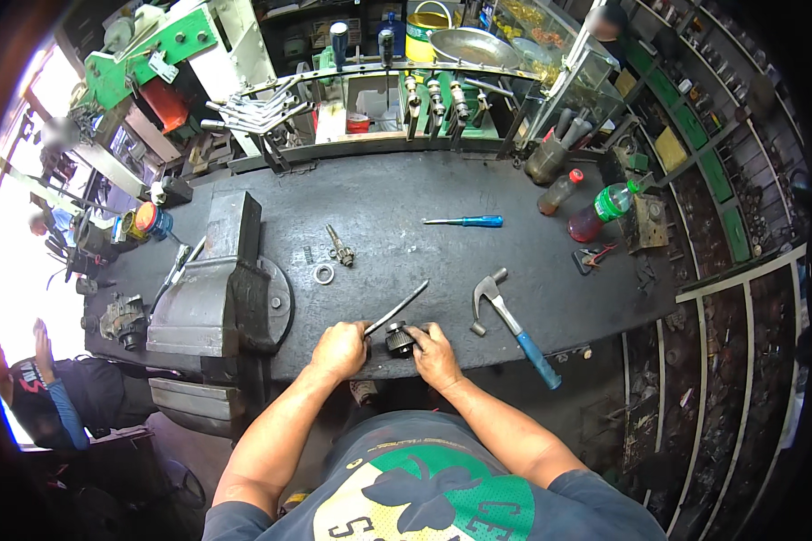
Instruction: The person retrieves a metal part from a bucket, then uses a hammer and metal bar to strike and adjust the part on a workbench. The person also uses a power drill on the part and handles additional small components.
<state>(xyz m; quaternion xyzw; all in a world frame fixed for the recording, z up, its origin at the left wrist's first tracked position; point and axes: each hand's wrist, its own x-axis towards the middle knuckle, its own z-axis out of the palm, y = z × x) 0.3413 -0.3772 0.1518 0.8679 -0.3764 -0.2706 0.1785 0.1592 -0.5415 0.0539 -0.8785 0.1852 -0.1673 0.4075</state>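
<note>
My left hand [340, 350] is closed round the lower end of a grey metal rod [399, 307], which slants up and away to the right over the bench's near edge. Between the hands sits a dark toothed gear [398, 340], gripped from its right side by the fingers of my right hand [437, 357]. The rod passes just above the gear; whether they touch I cannot tell. Farther off on the bench lie a metal ring [323, 273], a small spring [308, 255] and a short shaft-like metal part [339, 247].
A large bench vise [203, 307] stands on the left. To the right lies a claw hammer [536, 357], its blue grip over the edge; a blue screwdriver [480, 221] is farther back. Two bottles [562, 192] stand at right. Another person [82, 397] is at lower left.
</note>
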